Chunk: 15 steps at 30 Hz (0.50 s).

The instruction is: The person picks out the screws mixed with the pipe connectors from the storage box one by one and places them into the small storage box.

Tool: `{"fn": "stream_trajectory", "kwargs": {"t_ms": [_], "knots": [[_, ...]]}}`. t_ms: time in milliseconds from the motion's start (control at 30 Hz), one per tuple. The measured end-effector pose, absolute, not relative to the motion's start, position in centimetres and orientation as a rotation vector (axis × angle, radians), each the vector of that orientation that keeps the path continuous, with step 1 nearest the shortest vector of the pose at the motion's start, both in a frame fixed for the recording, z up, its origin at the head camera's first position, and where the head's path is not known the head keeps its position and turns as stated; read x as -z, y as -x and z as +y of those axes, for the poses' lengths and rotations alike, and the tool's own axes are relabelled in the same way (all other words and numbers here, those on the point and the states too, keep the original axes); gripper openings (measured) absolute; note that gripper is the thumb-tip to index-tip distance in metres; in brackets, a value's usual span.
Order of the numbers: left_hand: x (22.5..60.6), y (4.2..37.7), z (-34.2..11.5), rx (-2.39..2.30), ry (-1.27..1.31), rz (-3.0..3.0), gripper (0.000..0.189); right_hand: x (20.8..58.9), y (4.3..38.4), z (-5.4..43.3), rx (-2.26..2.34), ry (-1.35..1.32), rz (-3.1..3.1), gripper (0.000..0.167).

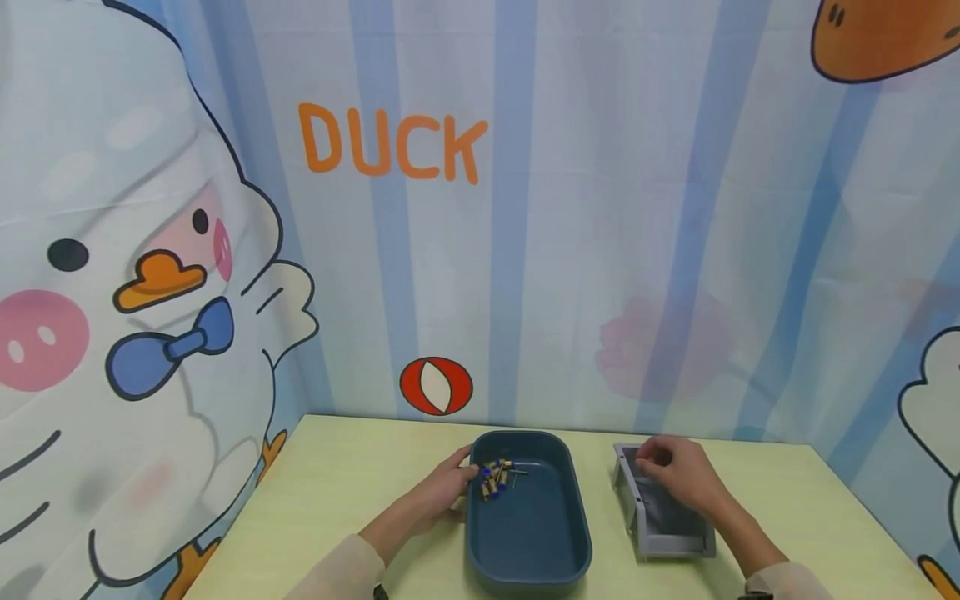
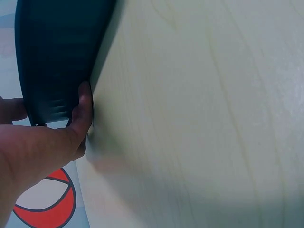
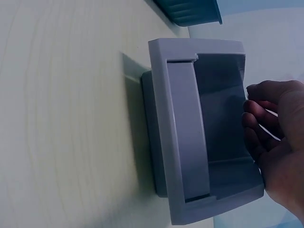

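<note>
My left hand (image 1: 442,492) grips the left side of a dark blue plastic tray (image 1: 536,542), thumb at the rim and fingers against the outer wall. In the left wrist view the tray (image 2: 61,52) is seen from outside. Small brass pieces with blue parts (image 1: 491,482) lie together in its far left area, beside a thin metal pin (image 1: 519,472). My right hand (image 1: 682,471) hovers over a grey open-topped plastic holder (image 1: 675,546), its fingers bent and thumb near the index fingertip. Whether something small is between them is too unclear in the right wrist view.
Both containers stand on a pale wood-grain table (image 1: 360,454), with a gap between them. A printed duck curtain (image 1: 570,208) hangs directly behind the table and along its sides. The grey holder has a raised frame with a slotted front panel (image 3: 187,128).
</note>
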<state>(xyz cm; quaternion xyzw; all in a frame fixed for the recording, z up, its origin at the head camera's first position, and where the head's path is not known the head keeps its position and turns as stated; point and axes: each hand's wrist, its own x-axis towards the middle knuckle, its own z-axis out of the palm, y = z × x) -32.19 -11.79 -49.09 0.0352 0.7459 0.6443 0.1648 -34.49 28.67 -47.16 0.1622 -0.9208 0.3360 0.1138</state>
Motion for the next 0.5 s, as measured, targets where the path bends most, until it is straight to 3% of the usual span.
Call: {"fn": "stream_trajectory", "kwargs": {"t_ms": [500], "knots": [[49.4, 32.4, -11.8, -1.842, -0.132, 2.125, 0.057, 45.6, 34.4, 25.6, -1.070, -0.579, -2.629, 0.005]]}}
